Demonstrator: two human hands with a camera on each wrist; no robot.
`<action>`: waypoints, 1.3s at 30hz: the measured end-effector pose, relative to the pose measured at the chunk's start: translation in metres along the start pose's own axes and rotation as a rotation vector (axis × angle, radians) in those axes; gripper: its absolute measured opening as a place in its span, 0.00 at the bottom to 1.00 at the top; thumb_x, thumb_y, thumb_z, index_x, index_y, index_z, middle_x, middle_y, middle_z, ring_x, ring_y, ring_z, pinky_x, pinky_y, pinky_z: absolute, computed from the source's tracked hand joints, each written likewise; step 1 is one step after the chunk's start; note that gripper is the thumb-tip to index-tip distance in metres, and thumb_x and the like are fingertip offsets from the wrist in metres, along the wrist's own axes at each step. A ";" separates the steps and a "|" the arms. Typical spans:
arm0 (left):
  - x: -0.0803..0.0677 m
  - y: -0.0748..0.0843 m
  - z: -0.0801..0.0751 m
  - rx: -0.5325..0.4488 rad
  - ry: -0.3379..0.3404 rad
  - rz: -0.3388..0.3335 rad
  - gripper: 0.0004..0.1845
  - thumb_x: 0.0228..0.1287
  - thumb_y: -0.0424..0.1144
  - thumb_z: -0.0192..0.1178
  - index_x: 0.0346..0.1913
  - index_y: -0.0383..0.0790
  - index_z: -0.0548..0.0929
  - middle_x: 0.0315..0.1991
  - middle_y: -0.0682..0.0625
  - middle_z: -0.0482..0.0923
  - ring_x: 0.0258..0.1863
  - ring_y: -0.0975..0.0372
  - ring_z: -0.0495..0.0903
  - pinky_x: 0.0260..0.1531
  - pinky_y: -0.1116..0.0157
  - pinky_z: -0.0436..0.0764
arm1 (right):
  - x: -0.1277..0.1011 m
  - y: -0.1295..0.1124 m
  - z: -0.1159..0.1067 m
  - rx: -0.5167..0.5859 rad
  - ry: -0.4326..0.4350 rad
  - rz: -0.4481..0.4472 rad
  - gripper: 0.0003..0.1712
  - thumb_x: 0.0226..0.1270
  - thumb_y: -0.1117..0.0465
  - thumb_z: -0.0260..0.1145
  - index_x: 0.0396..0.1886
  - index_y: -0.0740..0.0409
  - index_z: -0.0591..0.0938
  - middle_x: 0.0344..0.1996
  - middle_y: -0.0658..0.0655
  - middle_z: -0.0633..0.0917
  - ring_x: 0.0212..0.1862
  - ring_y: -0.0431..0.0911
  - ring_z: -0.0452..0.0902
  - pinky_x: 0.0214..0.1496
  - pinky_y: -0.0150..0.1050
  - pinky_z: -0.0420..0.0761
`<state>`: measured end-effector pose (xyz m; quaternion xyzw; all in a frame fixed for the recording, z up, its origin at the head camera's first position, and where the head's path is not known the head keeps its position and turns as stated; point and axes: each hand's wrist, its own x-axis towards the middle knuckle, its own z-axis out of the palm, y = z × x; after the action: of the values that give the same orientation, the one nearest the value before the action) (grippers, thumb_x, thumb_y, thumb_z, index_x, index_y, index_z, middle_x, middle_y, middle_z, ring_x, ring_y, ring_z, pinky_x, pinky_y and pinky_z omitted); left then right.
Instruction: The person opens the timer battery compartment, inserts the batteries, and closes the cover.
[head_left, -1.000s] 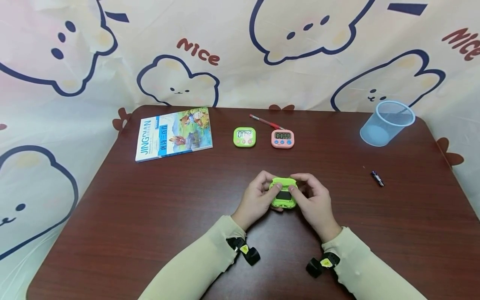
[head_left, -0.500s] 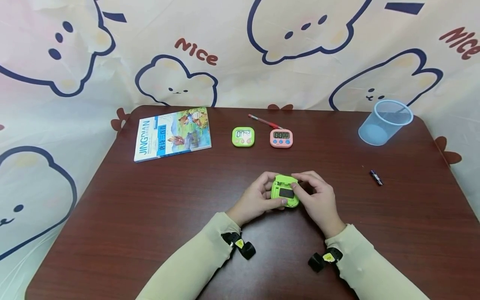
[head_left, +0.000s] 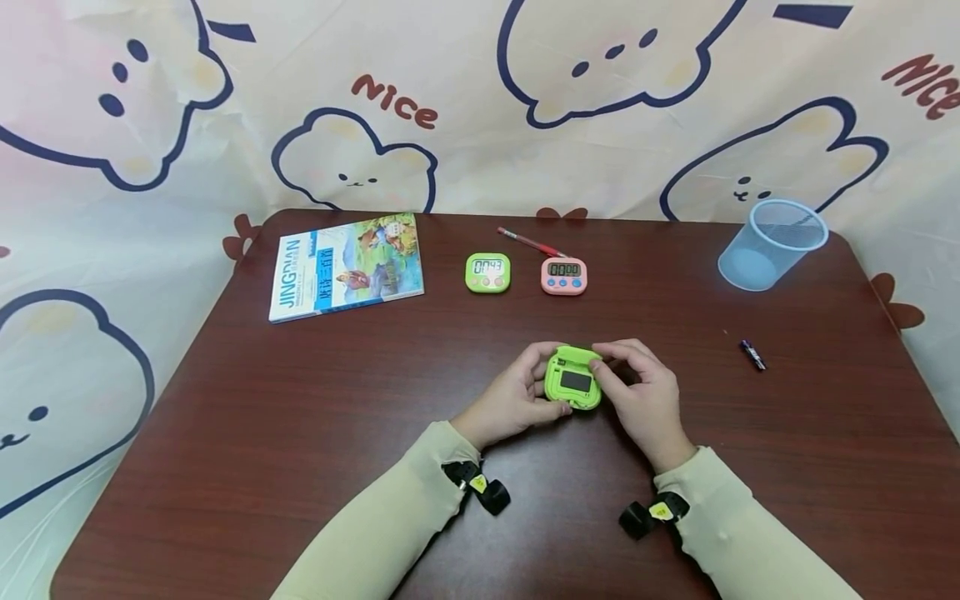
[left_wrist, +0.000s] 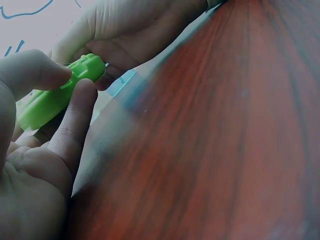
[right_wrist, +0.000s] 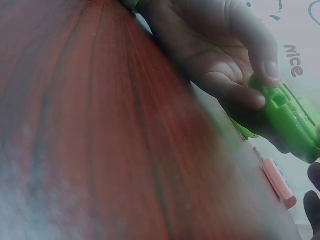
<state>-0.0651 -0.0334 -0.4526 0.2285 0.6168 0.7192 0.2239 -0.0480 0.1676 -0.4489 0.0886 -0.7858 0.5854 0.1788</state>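
Observation:
A green digital timer [head_left: 576, 381] is held back side up above the middle of the table, a dark rectangle on its back and an uncovered battery slot along its far end. My left hand [head_left: 513, 396] grips its left side, thumb at the near edge and fingers beneath. At the far right corner, my right hand [head_left: 645, 400] pinches it between thumb and forefinger. In the right wrist view, recesses show in the end of the timer [right_wrist: 292, 120]. The left wrist view has both hands around the timer [left_wrist: 47, 105]; its display side is hidden.
Behind the hands stand another green timer [head_left: 487, 273] and a pink timer [head_left: 564, 277], with a red pencil [head_left: 532, 242] beyond. A book [head_left: 348, 267] lies at back left. At right are a small battery [head_left: 752, 355] and a translucent blue cup [head_left: 772, 246].
The left thumb has slid from the timer's back to its near edge. The right thumb has shifted outward to the right corner. The timer has moved slightly right and turned a little.

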 end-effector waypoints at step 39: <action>0.000 0.001 -0.010 0.063 0.095 0.011 0.42 0.60 0.16 0.62 0.75 0.33 0.56 0.63 0.32 0.74 0.58 0.45 0.79 0.54 0.66 0.81 | 0.025 0.019 -0.040 -0.399 -0.023 0.237 0.11 0.70 0.59 0.68 0.45 0.59 0.89 0.40 0.57 0.89 0.41 0.44 0.80 0.37 0.29 0.74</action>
<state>-0.0706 -0.0413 -0.4528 0.2044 0.6477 0.7107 0.1834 -0.0702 0.2130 -0.4466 -0.0347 -0.8928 0.4344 0.1141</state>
